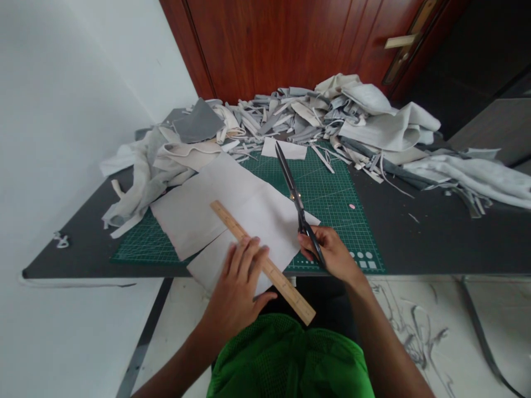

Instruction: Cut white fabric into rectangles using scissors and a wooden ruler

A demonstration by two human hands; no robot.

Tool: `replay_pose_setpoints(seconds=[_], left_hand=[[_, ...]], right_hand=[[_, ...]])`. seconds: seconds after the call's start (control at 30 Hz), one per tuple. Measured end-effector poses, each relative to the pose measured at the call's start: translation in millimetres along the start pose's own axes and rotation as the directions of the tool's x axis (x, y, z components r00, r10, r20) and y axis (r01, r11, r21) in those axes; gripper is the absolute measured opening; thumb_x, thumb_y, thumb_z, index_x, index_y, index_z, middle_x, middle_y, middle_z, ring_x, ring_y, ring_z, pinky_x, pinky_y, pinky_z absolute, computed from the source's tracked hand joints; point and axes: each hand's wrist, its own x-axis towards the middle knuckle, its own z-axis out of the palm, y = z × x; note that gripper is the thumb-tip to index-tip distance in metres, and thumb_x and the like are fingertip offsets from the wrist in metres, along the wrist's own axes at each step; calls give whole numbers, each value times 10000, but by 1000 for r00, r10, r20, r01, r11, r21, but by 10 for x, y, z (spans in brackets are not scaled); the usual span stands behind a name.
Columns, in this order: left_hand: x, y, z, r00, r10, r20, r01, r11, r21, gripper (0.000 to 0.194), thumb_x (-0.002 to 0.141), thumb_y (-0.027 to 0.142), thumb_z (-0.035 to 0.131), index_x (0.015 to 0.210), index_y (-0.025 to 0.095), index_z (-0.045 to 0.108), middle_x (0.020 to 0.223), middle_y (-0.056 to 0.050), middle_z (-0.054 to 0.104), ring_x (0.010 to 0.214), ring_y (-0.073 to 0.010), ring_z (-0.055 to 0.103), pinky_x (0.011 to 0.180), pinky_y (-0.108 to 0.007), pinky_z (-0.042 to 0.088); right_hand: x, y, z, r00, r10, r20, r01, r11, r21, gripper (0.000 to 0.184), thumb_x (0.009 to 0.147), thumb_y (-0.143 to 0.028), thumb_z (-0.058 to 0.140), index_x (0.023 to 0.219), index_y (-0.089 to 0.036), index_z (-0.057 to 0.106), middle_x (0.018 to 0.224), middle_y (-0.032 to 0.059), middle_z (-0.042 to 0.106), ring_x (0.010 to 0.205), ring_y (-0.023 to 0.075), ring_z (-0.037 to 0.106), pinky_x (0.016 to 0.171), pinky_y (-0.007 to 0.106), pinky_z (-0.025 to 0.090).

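Note:
My right hand [327, 251] is closed round the handles of large black scissors [293, 193], whose blades look closed and point away from me. Flat and spread, my left hand [240, 276] presses on a wooden ruler [286, 287]. Beneath the ruler lie pale sheets of fabric or leather [274, 221], one overlapping another, with a corner hanging over the table's front edge. The ruler's near end sticks out past that edge too. A green cutting mat [344, 193] lies under the sheets.
Heaped scraps and strips [286, 113] line the back of the dark table [398, 232]. More crumpled pieces [143, 160] lie at the left, against a white wall. A wooden door [269, 44] stands behind. Thin offcuts [418, 337] are scattered on the floor at right.

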Motion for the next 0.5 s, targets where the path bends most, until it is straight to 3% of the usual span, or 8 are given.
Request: replay_pose_setpoints(seconds=[0.07,0.27,0.43,0.5], left_hand=[[-26,114,60,999,-45,-29,47,998,51,761,955,465,659,1561,87,395,1639,-242,397,1547,-446,309,1231,-665,317],[-38,274,96,981,-179,-75,176,984,-37,500,912,151,534,1403,71,483,1643,-227,409,1586,-363,274,1254,-593,344],[-50,303,119,973,-200,-118,197,980,-43,538,795,19,498,1327,96,509,1617,-228,445,1570,-374,314,1229,-616,388],[-55,300,124,968,-203,-148,194,979,-69,505,787,-6,486,1281,95,515,1597,-250,453,1558,-383,334,1209,-621,422]], right_hand=[[11,-6,8,1000,-3,-2,3,1000,1,523,903,-613,671,623,-209,494,509,-60,464,467,85,348,490,248,271],[-128,-54,30,999,23,-26,-23,1000,6,533,901,-626,679,624,-211,492,514,-50,461,485,98,359,509,260,280],[-731,84,-179,991,121,64,-129,981,143,477,931,-662,616,786,-221,507,633,-31,482,537,125,413,555,286,340],[-990,200,-317,963,170,210,-207,963,171,579,839,-802,603,843,-229,521,654,-14,502,554,148,447,575,310,396]])
